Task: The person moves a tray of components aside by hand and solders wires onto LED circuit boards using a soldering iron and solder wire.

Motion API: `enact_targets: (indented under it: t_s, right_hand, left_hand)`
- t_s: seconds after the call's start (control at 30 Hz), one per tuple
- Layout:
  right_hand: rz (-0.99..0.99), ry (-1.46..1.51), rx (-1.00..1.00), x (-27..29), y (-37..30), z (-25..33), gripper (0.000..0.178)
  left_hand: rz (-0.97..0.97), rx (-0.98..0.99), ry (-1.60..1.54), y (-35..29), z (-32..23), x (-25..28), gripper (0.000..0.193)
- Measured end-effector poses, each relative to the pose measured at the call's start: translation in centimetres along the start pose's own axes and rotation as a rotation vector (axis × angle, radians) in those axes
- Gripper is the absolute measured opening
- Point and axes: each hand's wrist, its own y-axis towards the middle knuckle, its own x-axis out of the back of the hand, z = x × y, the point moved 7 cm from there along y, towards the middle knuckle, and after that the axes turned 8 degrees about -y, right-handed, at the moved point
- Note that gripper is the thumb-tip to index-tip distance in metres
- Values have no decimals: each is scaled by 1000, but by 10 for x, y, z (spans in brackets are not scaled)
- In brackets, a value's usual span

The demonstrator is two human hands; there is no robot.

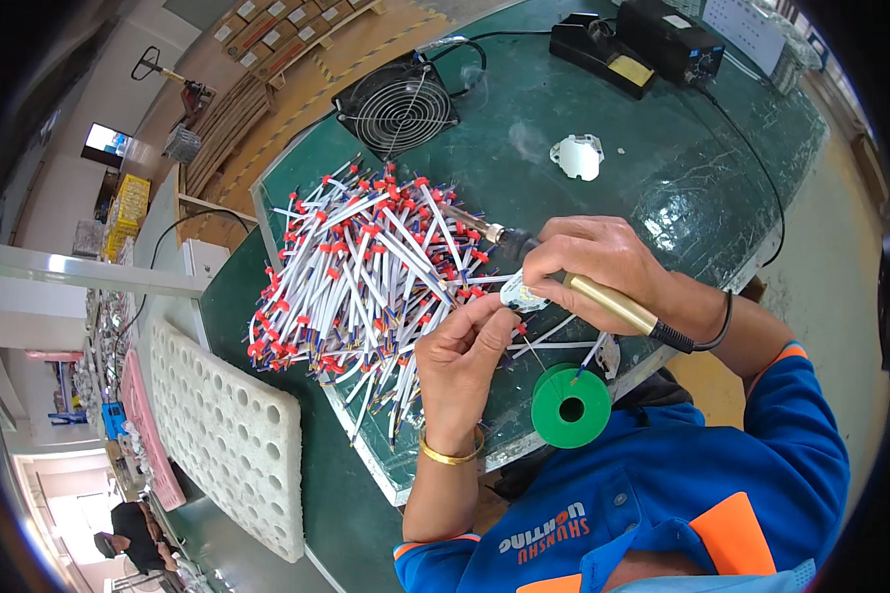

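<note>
Near frame centre, left fingers (pixel 492 334) are pinching a white rounded board (pixel 521 294), right fingers (pixel 570 252) gripping a gold-handled soldering iron (pixel 613 304); dipping could be scorching red-collared white cables (pixel 351 272).

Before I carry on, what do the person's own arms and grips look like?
The left grip and right grip are ungloved. A gold-coloured bracelet circles the left wrist. The left sleeve and right sleeve are short and blue, edged in orange.

Head-worn fisheye, facing down, close above the workbench (pixel 682 124)
</note>
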Motion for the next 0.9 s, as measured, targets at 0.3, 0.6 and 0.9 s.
enact_targets:
  t_s: [0.3, 0.6, 0.9]
  right_hand:
    - [-197, -35, -12, 2, -17, 13, 28]
    - [-338, -65, 30, -5, -30, 22, 27]
    - [-188, -115, 217, 19, -37, 27, 22]
  left_hand:
    - [102, 173, -357, 0, 11, -5, 23]
    - [72, 139, -428, -2, 12, -5, 19]
    - [37, 10, -30, -4, -4, 2, 15]
